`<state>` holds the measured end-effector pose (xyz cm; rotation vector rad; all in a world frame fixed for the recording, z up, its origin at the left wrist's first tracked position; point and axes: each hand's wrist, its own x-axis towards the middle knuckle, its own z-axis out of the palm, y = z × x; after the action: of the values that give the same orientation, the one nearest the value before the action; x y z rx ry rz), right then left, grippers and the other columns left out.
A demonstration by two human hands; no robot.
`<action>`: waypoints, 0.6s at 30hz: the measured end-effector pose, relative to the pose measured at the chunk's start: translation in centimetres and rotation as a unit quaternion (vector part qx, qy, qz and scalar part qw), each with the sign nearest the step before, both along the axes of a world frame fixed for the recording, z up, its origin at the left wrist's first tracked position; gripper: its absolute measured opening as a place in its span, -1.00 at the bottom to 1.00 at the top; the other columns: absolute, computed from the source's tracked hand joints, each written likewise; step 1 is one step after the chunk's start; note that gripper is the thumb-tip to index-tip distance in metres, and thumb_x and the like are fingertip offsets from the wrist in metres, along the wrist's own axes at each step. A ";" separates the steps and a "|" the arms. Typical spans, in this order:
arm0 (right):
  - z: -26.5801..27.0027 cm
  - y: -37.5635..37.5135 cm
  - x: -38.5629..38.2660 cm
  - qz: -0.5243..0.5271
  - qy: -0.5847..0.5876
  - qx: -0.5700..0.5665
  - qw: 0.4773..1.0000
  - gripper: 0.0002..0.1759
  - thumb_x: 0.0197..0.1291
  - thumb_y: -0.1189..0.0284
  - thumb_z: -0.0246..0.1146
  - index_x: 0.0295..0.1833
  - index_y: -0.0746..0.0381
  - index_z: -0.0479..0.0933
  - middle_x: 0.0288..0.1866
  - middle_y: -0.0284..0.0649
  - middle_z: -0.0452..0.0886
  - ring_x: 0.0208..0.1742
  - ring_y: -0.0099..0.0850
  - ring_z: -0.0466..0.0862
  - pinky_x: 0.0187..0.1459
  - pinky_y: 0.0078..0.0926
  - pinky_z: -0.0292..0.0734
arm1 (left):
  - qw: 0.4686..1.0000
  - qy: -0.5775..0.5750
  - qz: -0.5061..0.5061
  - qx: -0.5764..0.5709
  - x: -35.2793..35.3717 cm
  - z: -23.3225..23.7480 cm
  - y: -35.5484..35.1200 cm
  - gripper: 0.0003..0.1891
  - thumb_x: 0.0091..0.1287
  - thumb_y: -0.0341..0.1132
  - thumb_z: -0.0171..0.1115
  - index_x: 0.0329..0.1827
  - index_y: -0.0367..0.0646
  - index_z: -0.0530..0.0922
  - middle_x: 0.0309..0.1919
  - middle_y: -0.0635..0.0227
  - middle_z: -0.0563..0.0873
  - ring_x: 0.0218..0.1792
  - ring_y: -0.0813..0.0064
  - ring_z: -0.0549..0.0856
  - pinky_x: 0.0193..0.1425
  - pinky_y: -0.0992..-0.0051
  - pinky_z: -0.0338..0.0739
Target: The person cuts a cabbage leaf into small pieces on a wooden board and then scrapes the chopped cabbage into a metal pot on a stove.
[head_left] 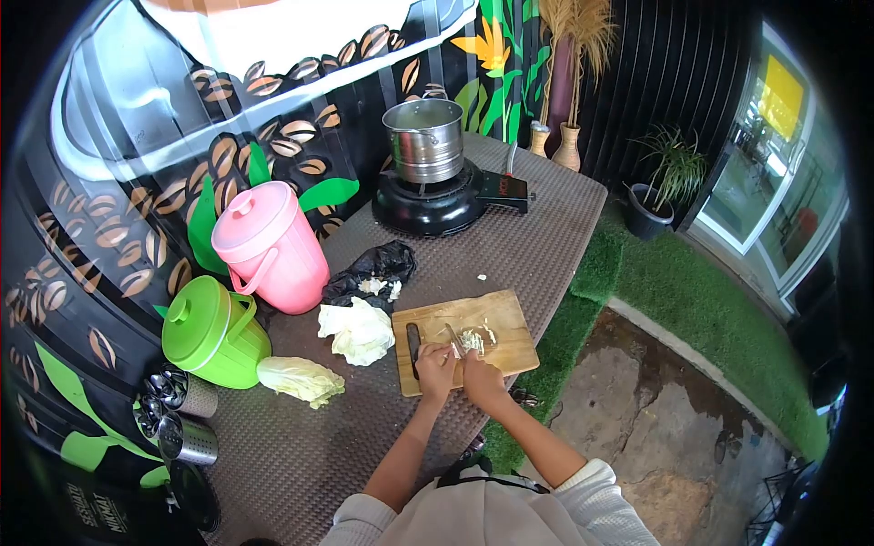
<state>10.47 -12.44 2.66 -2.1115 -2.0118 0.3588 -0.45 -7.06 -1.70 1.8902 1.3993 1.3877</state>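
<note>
On the wooden cutting board (514,329) my right hand (483,380) is closed around a knife (455,337), its narrow blade pointing away from me. Just left of the blade, my left hand (436,369) pinches a small white piece whose kind I cannot make out. Small pale chopped pieces (472,342) lie right of the blade. A long dark shape (412,344) runs along the board's left side. Left of the board rests a loose pale cabbage leaf (355,332), and farther left a napa cabbage (302,379). Behind the leaf is a crumpled black plastic bag (387,264) with white scraps.
A steel pot (424,141) stands on a black portable stove (428,209) at the back. Pink (273,250) and green (218,332) lidded buckets line the wall side. Metal cutlery holders (188,439) stand near left. The brown woven-pattern table (364,437) ends close to the board's right.
</note>
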 end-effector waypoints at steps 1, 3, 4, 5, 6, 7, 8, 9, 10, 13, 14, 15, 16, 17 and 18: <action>0.3 -0.5 -0.3 0.000 0.000 0.000 1.000 -0.76 0.23 0.47 0.09 -0.04 0.35 0.28 -0.45 0.01 0.67 -0.36 -0.09 0.74 -0.37 -0.24 0.67 | 1.000 0.009 -0.004 0.009 0.0 0.0 0.0 -0.89 0.08 -0.50 0.36 -0.32 -0.31 0.73 -0.31 0.19 0.72 -0.15 0.23 0.65 -0.03 0.35 0.55; 0.5 -1.7 -1.2 -0.048 0.004 -0.027 0.998 -0.76 0.23 0.48 0.09 -0.05 0.36 0.28 -0.45 0.02 0.66 -0.37 -0.07 0.74 -0.36 -0.22 0.67 | 1.000 0.009 -0.003 0.007 0.1 -0.1 0.0 -0.88 0.08 -0.50 0.36 -0.32 -0.31 0.73 -0.30 0.18 0.72 -0.15 0.23 0.65 -0.03 0.35 0.55; -0.7 -1.9 -1.5 -0.047 0.003 -0.027 0.999 -0.76 0.23 0.48 0.09 -0.05 0.36 0.28 -0.45 0.02 0.66 -0.37 -0.07 0.74 -0.36 -0.22 0.67 | 1.000 0.011 -0.002 0.005 0.1 -0.1 0.0 -0.88 0.08 -0.50 0.35 -0.32 -0.32 0.73 -0.30 0.18 0.72 -0.14 0.23 0.64 -0.02 0.35 0.55; -2.5 -1.8 -1.7 -0.051 -0.003 0.009 0.999 -0.76 0.23 0.48 0.09 -0.05 0.35 0.28 -0.44 0.03 0.66 -0.37 -0.06 0.74 -0.35 -0.19 0.66 | 1.000 0.009 -0.001 0.004 0.1 -0.1 0.0 -0.88 0.08 -0.50 0.35 -0.32 -0.32 0.73 -0.30 0.18 0.72 -0.14 0.23 0.64 -0.02 0.35 0.55; -2.6 -1.9 -1.9 -0.055 -0.008 0.045 0.997 -0.76 0.24 0.48 0.08 -0.04 0.35 0.27 -0.44 0.05 0.66 -0.37 -0.05 0.73 -0.34 -0.17 0.66 | 1.000 0.019 0.000 0.006 0.2 -0.1 0.0 -0.88 0.08 -0.50 0.35 -0.32 -0.32 0.73 -0.30 0.17 0.72 -0.14 0.22 0.64 -0.02 0.35 0.55; -2.7 -1.6 -1.8 -0.054 -0.008 0.045 0.997 -0.76 0.24 0.48 0.08 -0.04 0.35 0.27 -0.44 0.05 0.66 -0.37 -0.05 0.73 -0.34 -0.17 0.66 | 1.000 0.029 0.001 0.009 0.2 0.0 0.0 -0.88 0.08 -0.49 0.35 -0.32 -0.32 0.72 -0.31 0.17 0.71 -0.13 0.22 0.64 -0.02 0.35 0.55; -2.7 -0.9 -1.7 -0.053 0.013 0.023 0.998 -0.76 0.24 0.48 0.08 -0.04 0.35 0.27 -0.44 0.05 0.66 -0.37 -0.05 0.73 -0.34 -0.17 0.66 | 1.000 0.029 0.002 0.010 0.1 0.2 -0.1 -0.88 0.08 -0.49 0.35 -0.32 -0.32 0.72 -0.31 0.17 0.71 -0.13 0.22 0.64 -0.02 0.35 0.55; -2.2 -0.4 -1.7 -0.053 0.036 0.002 0.998 -0.76 0.24 0.48 0.07 -0.04 0.34 0.27 -0.44 0.06 0.66 -0.37 -0.05 0.73 -0.34 -0.17 0.66 | 1.000 0.025 0.002 0.009 0.1 0.2 -0.1 -0.88 0.08 -0.49 0.34 -0.31 -0.32 0.72 -0.30 0.17 0.71 -0.13 0.21 0.64 -0.02 0.34 0.55; -1.7 -0.2 -1.5 -0.053 0.037 0.002 0.998 -0.76 0.24 0.48 0.07 -0.04 0.34 0.27 -0.44 0.06 0.66 -0.37 -0.05 0.73 -0.34 -0.17 0.66 | 1.000 0.020 0.001 0.008 0.2 0.2 -0.1 -0.87 0.09 -0.49 0.34 -0.31 -0.32 0.72 -0.30 0.17 0.71 -0.13 0.20 0.64 -0.03 0.34 0.55; -0.8 -0.4 -1.0 -0.027 0.030 0.001 0.999 -0.77 0.23 0.48 0.07 -0.04 0.34 0.28 -0.45 0.06 0.66 -0.39 -0.06 0.73 -0.38 -0.20 0.66 | 1.000 0.009 0.002 -0.003 0.2 0.2 -0.3 -0.86 0.09 -0.49 0.34 -0.29 -0.32 0.72 -0.30 0.18 0.69 -0.13 0.19 0.63 -0.03 0.32 0.54; -0.7 -0.9 -1.1 -0.036 0.033 0.006 0.999 -0.77 0.24 0.48 0.06 -0.04 0.33 0.28 -0.45 0.06 0.66 -0.40 -0.06 0.73 -0.40 -0.20 0.66 | 1.000 0.008 0.003 -0.003 0.1 0.2 -0.3 -0.86 0.09 -0.49 0.34 -0.29 -0.32 0.72 -0.30 0.18 0.69 -0.13 0.19 0.63 -0.03 0.32 0.54; -0.9 -1.5 -1.3 -0.045 0.036 0.012 0.998 -0.78 0.24 0.47 0.06 -0.04 0.32 0.28 -0.45 0.06 0.66 -0.41 -0.06 0.73 -0.42 -0.21 0.65 | 1.000 0.015 0.001 0.003 0.1 0.2 -0.3 -0.86 0.10 -0.49 0.34 -0.29 -0.32 0.72 -0.29 0.18 0.69 -0.14 0.19 0.63 -0.03 0.32 0.54; -1.3 -1.9 -1.5 -0.045 0.035 0.012 0.998 -0.78 0.24 0.47 0.06 -0.04 0.32 0.28 -0.45 0.06 0.66 -0.41 -0.06 0.73 -0.42 -0.21 0.65 | 1.000 0.021 -0.002 0.009 0.2 0.2 -0.3 -0.86 0.10 -0.49 0.33 -0.29 -0.32 0.72 -0.29 0.18 0.69 -0.14 0.19 0.62 -0.03 0.32 0.54; -2.0 -2.4 -2.0 -0.063 0.014 0.022 0.998 -0.79 0.25 0.47 0.05 -0.05 0.32 0.28 -0.46 0.05 0.66 -0.41 -0.06 0.73 -0.42 -0.21 0.65 | 1.000 0.020 -0.001 0.010 0.2 0.3 -0.4 -0.86 0.10 -0.49 0.33 -0.29 -0.32 0.72 -0.29 0.18 0.69 -0.14 0.19 0.62 -0.03 0.32 0.54; -2.6 -2.6 -2.3 -0.081 -0.007 0.033 0.996 -0.79 0.25 0.46 0.05 -0.05 0.31 0.29 -0.46 0.05 0.66 -0.41 -0.07 0.73 -0.42 -0.21 0.66 | 1.000 0.027 -0.001 0.007 0.1 0.3 -0.3 -0.87 0.10 -0.49 0.33 -0.29 -0.32 0.72 -0.29 0.17 0.69 -0.13 0.20 0.62 -0.03 0.32 0.54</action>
<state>8.15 -15.02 0.06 -2.2217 -1.8185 0.2470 -0.35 -7.36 -1.38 1.9513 1.4151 1.3576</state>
